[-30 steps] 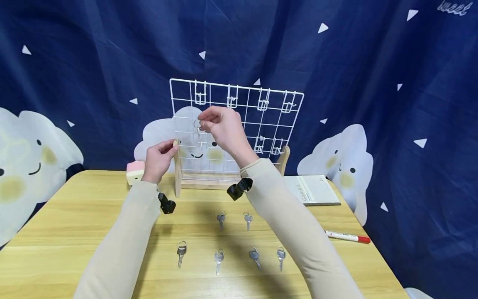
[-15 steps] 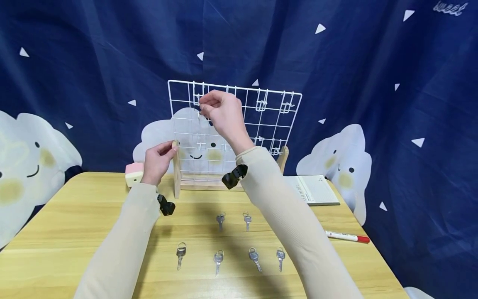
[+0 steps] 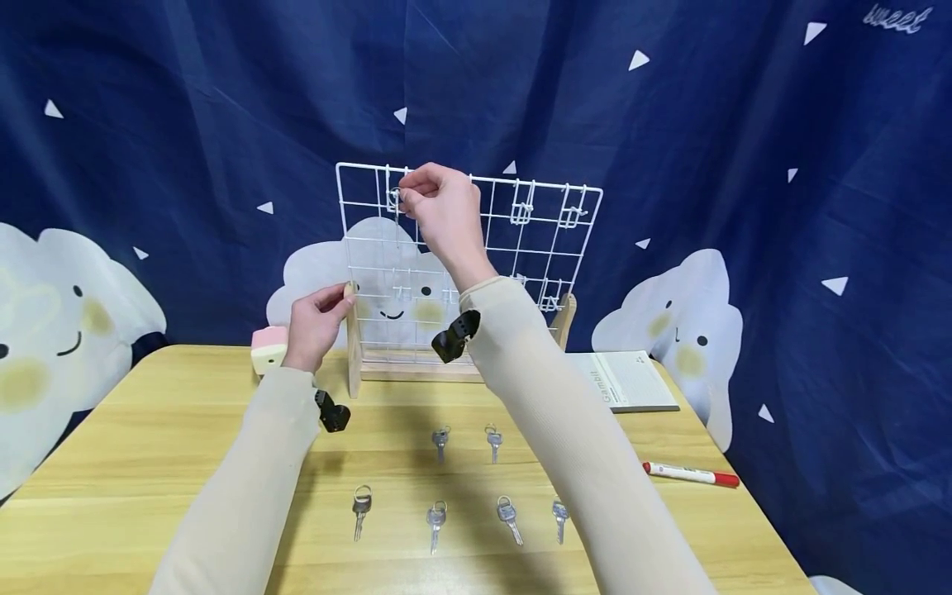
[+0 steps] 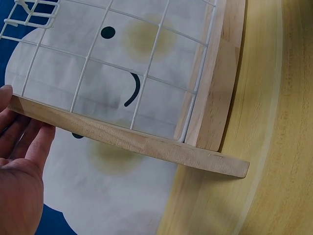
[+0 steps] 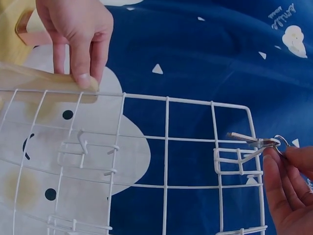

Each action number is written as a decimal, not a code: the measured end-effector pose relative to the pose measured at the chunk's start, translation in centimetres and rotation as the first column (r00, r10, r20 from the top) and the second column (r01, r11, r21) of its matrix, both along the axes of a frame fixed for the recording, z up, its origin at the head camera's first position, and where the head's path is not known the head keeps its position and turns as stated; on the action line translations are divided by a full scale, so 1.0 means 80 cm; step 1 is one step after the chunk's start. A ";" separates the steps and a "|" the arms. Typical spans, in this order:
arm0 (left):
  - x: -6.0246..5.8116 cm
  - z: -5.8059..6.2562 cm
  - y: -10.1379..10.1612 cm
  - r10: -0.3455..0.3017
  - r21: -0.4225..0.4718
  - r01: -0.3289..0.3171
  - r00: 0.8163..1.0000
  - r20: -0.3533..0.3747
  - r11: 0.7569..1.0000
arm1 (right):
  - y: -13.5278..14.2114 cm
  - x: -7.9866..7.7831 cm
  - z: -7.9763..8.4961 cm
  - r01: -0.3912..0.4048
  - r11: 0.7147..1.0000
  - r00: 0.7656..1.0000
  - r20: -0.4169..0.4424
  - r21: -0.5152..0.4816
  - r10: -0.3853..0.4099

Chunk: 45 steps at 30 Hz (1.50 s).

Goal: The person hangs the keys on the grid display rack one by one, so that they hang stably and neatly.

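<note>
In the head view my left hand point(image 3: 316, 324) grips the top of the wooden post point(image 3: 354, 351) at the left side of a white wire grid rack point(image 3: 461, 248). Thumb and fingers close around that post point(image 4: 132, 142) in the left wrist view. My right hand point(image 3: 448, 211) is raised to the top left of the grid, pinching a silver key point(image 5: 252, 140) by its ring point(image 5: 279, 147). The right wrist view shows the ring right at the tip of a white wire hook point(image 5: 230, 160), the key's blade lying over the hook. Other hooks point(image 3: 523, 211) hang on the grid.
Several keys with rings, among them one at the left point(image 3: 360, 502), lie on the wooden table point(image 3: 186, 446) before the rack. At right are a grey-white notebook point(image 3: 635, 382) and a red-capped marker point(image 3: 692, 475). A pink-and-cream block point(image 3: 268, 350) stands behind my left wrist.
My right hand has risen with the key from the middle of the grid to the top left hook. My left hand has kept its hold on the post.
</note>
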<state>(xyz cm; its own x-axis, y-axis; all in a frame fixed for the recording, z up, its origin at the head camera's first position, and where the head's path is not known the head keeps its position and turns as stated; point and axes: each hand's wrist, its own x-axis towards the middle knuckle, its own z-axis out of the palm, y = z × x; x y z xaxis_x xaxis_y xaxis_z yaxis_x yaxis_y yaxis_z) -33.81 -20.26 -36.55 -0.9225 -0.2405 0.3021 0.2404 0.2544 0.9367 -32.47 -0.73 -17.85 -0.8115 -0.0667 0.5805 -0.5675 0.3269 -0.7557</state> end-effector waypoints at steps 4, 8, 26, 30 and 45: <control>0.000 -0.001 0.001 -0.005 0.009 0.005 1.000 0.004 1.000 | -0.002 -0.004 -0.003 0.018 1.000 1.000 0.020 0.005 -0.018; 0.000 -0.001 0.001 -0.001 0.006 0.001 1.000 0.007 1.000 | -0.004 -0.006 -0.007 0.024 1.000 0.999 0.029 0.015 -0.025; 0.000 -0.003 0.002 -0.011 0.025 0.011 1.000 -0.011 1.000 | 0.027 0.005 -0.050 -0.093 0.992 0.995 -0.017 0.081 0.094; 0.000 -0.002 0.002 -0.001 0.025 0.002 1.000 -0.019 1.000 | 0.042 0.014 -0.072 -0.133 0.978 0.991 0.017 0.158 0.132; 0.000 -0.004 0.004 0.002 0.033 -0.002 1.000 -0.016 0.999 | 0.101 0.051 -0.166 -0.310 0.870 0.945 0.222 0.384 0.239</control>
<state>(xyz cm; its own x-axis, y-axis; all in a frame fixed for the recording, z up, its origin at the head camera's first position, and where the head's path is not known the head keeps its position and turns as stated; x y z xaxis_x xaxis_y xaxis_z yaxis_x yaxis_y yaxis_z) -33.81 -19.94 -36.85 -0.9169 -0.2523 0.3092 0.2554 0.2244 0.9404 -28.36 7.38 -31.12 -0.8051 -0.5028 0.3146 -0.5615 0.4753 -0.6774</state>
